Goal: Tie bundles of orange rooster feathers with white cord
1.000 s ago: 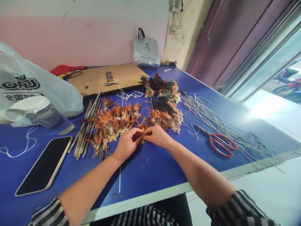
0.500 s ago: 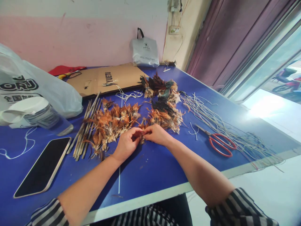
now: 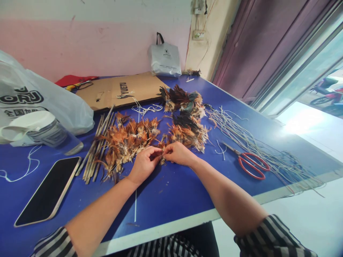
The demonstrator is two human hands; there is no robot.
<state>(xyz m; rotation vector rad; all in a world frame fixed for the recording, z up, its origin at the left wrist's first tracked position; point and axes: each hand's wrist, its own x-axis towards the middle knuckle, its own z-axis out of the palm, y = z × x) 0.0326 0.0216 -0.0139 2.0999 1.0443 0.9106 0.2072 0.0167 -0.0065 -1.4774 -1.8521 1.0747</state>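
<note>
Between my two hands is a small bunch of brown feathers [image 3: 162, 161], its pale base pointing toward me. The fingers of my left hand [image 3: 146, 162] are closed on its left side. My right hand [image 3: 178, 153] pinches it from the right, fingertips together; anything finer than the feathers in that pinch is too small to make out. A heap of orange-brown feather bunches [image 3: 128, 139] lies just beyond my left hand. Past my right hand sits another pile of feathers [image 3: 189, 132], orange and black.
Red-handled scissors [image 3: 253, 165] and many loose strings [image 3: 241, 135] lie to the right. On the left are thin sticks [image 3: 92, 157], a phone [image 3: 48, 191], a clear cup [image 3: 57, 135] and a plastic bag [image 3: 56, 96]. Flat cardboard [image 3: 107, 89] and a grey bag [image 3: 165, 59] stand at the back.
The fingers of both hands have shifted very slightly around the feather bunch. Everything else on the table stays in place.
</note>
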